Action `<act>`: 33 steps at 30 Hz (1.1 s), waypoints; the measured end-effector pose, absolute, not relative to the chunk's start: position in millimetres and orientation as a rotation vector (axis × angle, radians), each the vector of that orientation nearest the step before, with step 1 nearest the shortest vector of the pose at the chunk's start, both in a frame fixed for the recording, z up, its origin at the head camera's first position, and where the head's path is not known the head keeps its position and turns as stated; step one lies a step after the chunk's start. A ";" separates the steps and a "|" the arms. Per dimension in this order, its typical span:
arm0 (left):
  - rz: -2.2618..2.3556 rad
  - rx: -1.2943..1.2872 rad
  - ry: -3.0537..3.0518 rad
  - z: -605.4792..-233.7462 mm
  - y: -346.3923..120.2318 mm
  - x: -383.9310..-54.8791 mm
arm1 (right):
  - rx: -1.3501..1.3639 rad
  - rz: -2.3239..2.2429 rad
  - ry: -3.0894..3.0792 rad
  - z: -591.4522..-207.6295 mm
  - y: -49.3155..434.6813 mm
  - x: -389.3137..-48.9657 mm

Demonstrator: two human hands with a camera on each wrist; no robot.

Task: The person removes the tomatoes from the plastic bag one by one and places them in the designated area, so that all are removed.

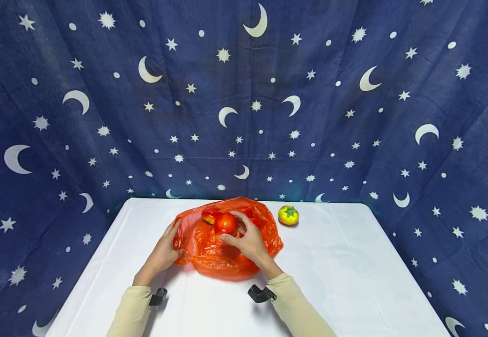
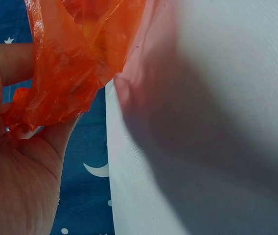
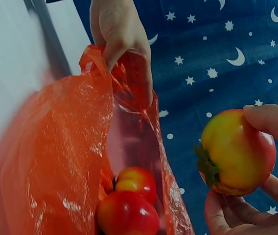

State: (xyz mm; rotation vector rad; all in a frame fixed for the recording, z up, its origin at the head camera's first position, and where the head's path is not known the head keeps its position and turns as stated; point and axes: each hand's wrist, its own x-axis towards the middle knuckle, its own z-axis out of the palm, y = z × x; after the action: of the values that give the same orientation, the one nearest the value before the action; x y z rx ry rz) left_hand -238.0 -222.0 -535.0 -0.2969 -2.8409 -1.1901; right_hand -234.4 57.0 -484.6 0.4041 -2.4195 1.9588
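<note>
A thin orange-red plastic bag [image 1: 231, 267] lies on the table with its mouth spread open. My left hand [image 1: 162, 252] grips the bag's left rim, its thumb and fingers bunching the plastic in the left wrist view. Over the opening, my right hand [image 1: 251, 241] holds a red and yellow tomato [image 3: 237, 152] with green leaves, between thumb and fingers. Inside the bag, the right wrist view shows a red tomato [image 3: 128, 213] and, touching it, a second red and yellow one [image 3: 138, 180]. Folds of plastic hide the rest of the inside.
A yellow tomato [image 1: 288, 215] with a green leafy top sits on the white table [image 1: 345, 271], right of the bag near the back edge. Behind the table hangs a dark blue curtain [image 1: 269, 178] with moons and stars.
</note>
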 end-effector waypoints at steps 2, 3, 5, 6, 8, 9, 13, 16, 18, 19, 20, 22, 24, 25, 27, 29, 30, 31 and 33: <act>-1.183 -0.298 -2.839 -534.9 -222.0 -237.8 | 0.405 1.938 -2.424 -484.2 60.5 -234.8; -1.181 -0.299 -2.837 -534.8 -221.8 -237.7 | 0.405 1.938 -2.420 -483.4 62.1 -234.7; -1.170 -0.306 -2.836 -535.4 -221.7 -237.8 | 0.396 1.937 -2.415 -482.8 65.0 -234.5; -1.165 -0.309 -2.836 -535.5 -221.6 -237.9 | 0.401 1.944 -2.403 -483.0 66.4 -234.8; -1.175 -0.304 -2.837 -535.5 -221.5 -238.1 | 0.391 1.974 -2.375 -483.3 69.0 -234.8; -1.175 -0.305 -2.840 -535.4 -221.5 -238.1 | 0.389 1.982 -2.364 -483.5 70.4 -234.7; -1.175 -0.303 -2.852 -534.2 -221.4 -237.2 | 0.364 1.996 -2.333 -484.8 76.2 -233.6; -1.171 -0.304 -2.854 -533.8 -221.1 -236.8 | 0.347 1.979 -2.340 -486.3 81.1 -233.6; -1.172 -0.306 -2.847 -534.1 -221.1 -236.7 | 0.340 1.975 -2.347 -486.8 84.5 -233.6; -1.174 -0.307 -2.842 -534.1 -221.2 -236.5 | 0.337 1.971 -2.352 -486.9 86.1 -233.7; -1.174 -0.308 -2.840 -534.5 -221.3 -236.5 | 0.333 1.971 -2.353 -486.7 87.7 -233.3; -1.169 -0.314 -2.836 -534.9 -221.3 -236.1 | 0.323 1.975 -2.359 -485.7 90.3 -232.6; -1.169 -0.316 -2.835 -534.9 -221.2 -235.9 | 0.315 1.988 -2.351 -484.6 92.3 -232.6; -1.170 -0.318 -2.835 -534.7 -221.2 -235.7 | 0.305 1.993 -2.352 -483.7 93.2 -232.4; -1.174 -0.317 -2.835 -534.4 -221.3 -235.6 | 0.285 2.018 -2.351 -482.7 94.9 -232.7; -1.172 -0.318 -2.835 -534.2 -221.4 -235.5 | 0.269 2.039 -2.348 -482.2 96.7 -233.4; -1.175 -0.315 -2.835 -534.1 -221.5 -235.5 | 0.264 2.047 -2.346 -481.8 97.6 -233.6; -1.169 -0.314 -2.836 -534.4 -221.7 -235.6 | 0.260 2.052 -2.343 -482.0 98.8 -233.8; -1.169 -0.311 -2.837 -534.4 -221.6 -235.4 | 0.256 2.059 -2.338 -482.5 101.4 -234.1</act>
State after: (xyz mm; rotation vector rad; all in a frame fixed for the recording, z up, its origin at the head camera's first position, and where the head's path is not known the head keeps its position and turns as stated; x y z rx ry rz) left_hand -235.4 -221.6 -534.4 -0.3107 -2.8370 -1.1689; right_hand -234.1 101.4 -482.5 0.2558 -2.3382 2.0588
